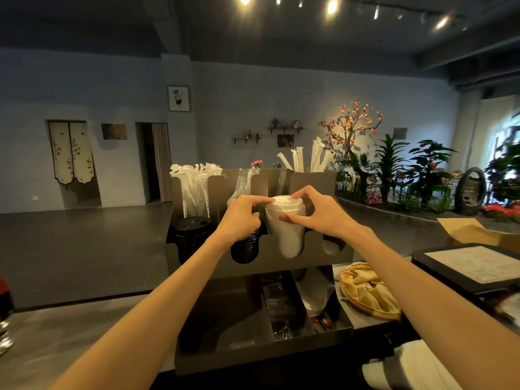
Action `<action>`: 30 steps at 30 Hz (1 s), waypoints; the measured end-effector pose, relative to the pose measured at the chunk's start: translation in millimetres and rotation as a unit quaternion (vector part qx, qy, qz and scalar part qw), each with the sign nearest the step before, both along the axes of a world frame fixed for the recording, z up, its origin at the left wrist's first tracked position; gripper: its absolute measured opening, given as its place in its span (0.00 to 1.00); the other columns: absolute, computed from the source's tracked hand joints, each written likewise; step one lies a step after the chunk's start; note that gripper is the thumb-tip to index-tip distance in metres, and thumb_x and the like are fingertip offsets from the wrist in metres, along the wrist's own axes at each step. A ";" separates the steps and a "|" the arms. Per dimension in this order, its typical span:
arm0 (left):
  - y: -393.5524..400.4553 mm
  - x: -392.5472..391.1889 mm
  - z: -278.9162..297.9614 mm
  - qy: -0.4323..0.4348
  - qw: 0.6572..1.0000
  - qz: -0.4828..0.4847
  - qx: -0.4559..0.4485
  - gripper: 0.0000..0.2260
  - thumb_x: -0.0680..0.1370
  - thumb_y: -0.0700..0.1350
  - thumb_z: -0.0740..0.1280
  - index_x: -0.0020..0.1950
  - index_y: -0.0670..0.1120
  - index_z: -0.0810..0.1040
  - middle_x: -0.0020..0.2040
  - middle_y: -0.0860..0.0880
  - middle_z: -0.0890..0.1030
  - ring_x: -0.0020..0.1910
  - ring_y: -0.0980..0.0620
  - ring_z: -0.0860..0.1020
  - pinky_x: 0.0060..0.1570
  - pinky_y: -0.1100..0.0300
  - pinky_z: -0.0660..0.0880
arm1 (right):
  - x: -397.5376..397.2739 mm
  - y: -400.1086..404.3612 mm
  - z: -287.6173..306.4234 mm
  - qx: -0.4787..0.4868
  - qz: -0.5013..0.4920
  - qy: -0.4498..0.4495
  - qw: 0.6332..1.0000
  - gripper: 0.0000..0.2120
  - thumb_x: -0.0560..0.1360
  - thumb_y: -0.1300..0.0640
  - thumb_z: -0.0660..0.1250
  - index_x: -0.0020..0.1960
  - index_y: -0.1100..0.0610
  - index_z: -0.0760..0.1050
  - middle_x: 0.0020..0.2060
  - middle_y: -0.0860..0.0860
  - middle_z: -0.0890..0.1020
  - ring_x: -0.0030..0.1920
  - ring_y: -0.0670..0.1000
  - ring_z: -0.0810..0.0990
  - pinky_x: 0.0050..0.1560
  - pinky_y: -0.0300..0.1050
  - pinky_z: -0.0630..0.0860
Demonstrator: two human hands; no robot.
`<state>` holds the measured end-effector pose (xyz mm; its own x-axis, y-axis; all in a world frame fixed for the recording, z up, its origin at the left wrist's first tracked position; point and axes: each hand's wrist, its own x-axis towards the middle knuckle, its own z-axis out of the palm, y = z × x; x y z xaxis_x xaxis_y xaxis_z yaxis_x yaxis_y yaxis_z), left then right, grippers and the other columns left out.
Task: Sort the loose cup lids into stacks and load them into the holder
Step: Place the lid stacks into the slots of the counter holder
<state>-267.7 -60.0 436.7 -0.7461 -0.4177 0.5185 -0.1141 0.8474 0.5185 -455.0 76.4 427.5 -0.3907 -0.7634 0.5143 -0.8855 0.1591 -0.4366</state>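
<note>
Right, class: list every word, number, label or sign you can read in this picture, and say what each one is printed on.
No text can be read.
Printed sheet on the black tray: rows of print, too blurred to read.
Framed poster on the wall: too small to read.
White lid stack, held by both hands: no visible print.

Pretty tight: wrapped straws (194,190) crowd right behind the holder (281,261), black lid stacks (191,235) fill the left slots, only the rightmost slot (332,246) looks open.
</note>
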 end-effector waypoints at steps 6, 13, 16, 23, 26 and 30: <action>-9.4 6.0 5.6 -0.033 0.999 -0.012 -0.009 0.25 0.80 0.32 0.64 0.72 0.54 0.75 0.65 0.48 0.79 0.61 0.45 0.77 0.61 0.48 0.79 | 1.2 1.5 3.0 0.024 0.003 0.008 1.000 0.31 0.73 0.39 0.75 0.69 0.50 0.69 0.61 0.50 0.81 0.57 0.49 0.81 0.54 0.45 0.81; -50.2 46.6 31.7 -0.037 0.998 0.020 -0.038 0.11 0.79 0.36 0.70 0.55 0.51 0.82 0.50 0.51 0.83 0.51 0.54 0.80 0.57 0.54 0.81 | 18.1 6.3 9.5 -0.118 0.019 0.064 0.991 0.22 0.76 0.47 0.76 0.65 0.56 0.77 0.60 0.49 0.81 0.59 0.46 0.79 0.63 0.44 0.77; -58.8 58.7 30.8 -0.100 0.991 0.045 -0.069 0.10 0.77 0.43 0.75 0.57 0.50 0.81 0.53 0.50 0.83 0.51 0.54 0.80 0.59 0.53 0.79 | 41.6 -1.9 23.4 -0.157 0.073 0.059 0.983 0.11 0.78 0.57 0.75 0.58 0.57 0.81 0.52 0.48 0.84 0.53 0.44 0.82 0.58 0.37 0.79; -51.5 60.9 6.6 -0.158 0.977 0.041 -0.139 0.19 0.77 0.51 0.74 0.67 0.50 0.80 0.60 0.51 0.82 0.57 0.52 0.79 0.57 0.56 0.76 | 81.3 -42.9 16.2 0.021 0.116 0.160 0.980 0.12 0.75 0.54 0.76 0.58 0.54 0.81 0.50 0.46 0.82 0.48 0.44 0.81 0.53 0.40 0.81; -46.2 57.3 -3.5 -0.131 0.977 0.063 -0.155 0.17 0.77 0.52 0.73 0.65 0.50 0.82 0.58 0.50 0.84 0.54 0.53 0.80 0.55 0.58 0.77 | 85.6 -50.6 4.8 0.043 0.089 0.178 0.979 0.12 0.75 0.54 0.76 0.58 0.53 0.81 0.50 0.47 0.83 0.49 0.46 0.80 0.55 0.44 0.80; -41.4 52.0 -14.0 -0.078 0.974 0.112 -0.182 0.18 0.76 0.57 0.73 0.62 0.50 0.84 0.55 0.50 0.82 0.53 0.53 0.77 0.51 0.61 0.72 | 82.0 -50.5 -2.4 0.040 0.071 0.168 0.982 0.11 0.76 0.57 0.76 0.58 0.52 0.82 0.52 0.49 0.85 0.52 0.49 0.82 0.60 0.48 0.81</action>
